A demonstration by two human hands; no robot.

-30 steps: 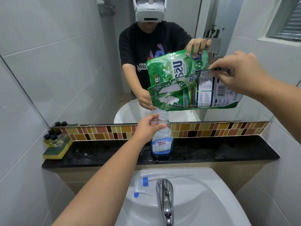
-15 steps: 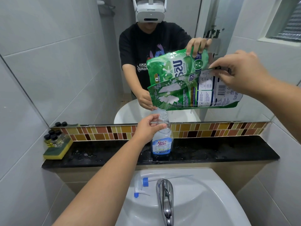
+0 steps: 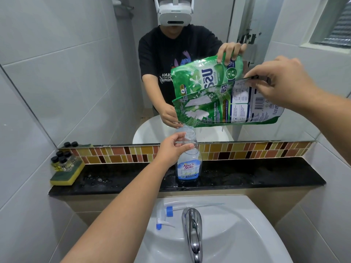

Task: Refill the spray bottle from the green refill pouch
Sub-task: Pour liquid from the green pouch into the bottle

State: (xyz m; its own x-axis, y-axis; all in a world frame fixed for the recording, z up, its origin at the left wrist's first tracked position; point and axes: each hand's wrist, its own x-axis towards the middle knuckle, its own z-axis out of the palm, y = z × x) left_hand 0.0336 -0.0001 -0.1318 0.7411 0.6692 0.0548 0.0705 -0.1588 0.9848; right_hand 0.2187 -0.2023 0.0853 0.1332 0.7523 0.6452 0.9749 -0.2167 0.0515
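A clear plastic spray bottle with a blue label (image 3: 189,162) stands upright on the black stone worktop (image 3: 247,177), about midway along it and near its front edge, with its neck open and uncapped. The left hand (image 3: 173,149) wraps around the bottle's shoulder and neck, fingers (image 3: 185,147) closed on the clear plastic from the left side. Above it, the right hand (image 3: 281,84) pinches the upper right corner of the green refill pouch (image 3: 228,107), thumb and fingers closed on its top seam. The pouch hangs tipped toward the left, its lower left corner directly over the bottle's mouth and just above it; whether liquid is running out cannot be told. The mirror (image 3: 76,63) behind the worktop repeats both hands and the pouch. At the worktop's left end lies a yellow and green sponge (image 3: 66,174) carrying a cluster of small black-capped vials (image 3: 61,161). In front of the worktop sits the white ceramic sink (image 3: 237,234), where the white and blue trigger spray head (image 3: 164,217) with its clear dip tube lies on the rim beside the chrome tap (image 3: 192,230), to its left.
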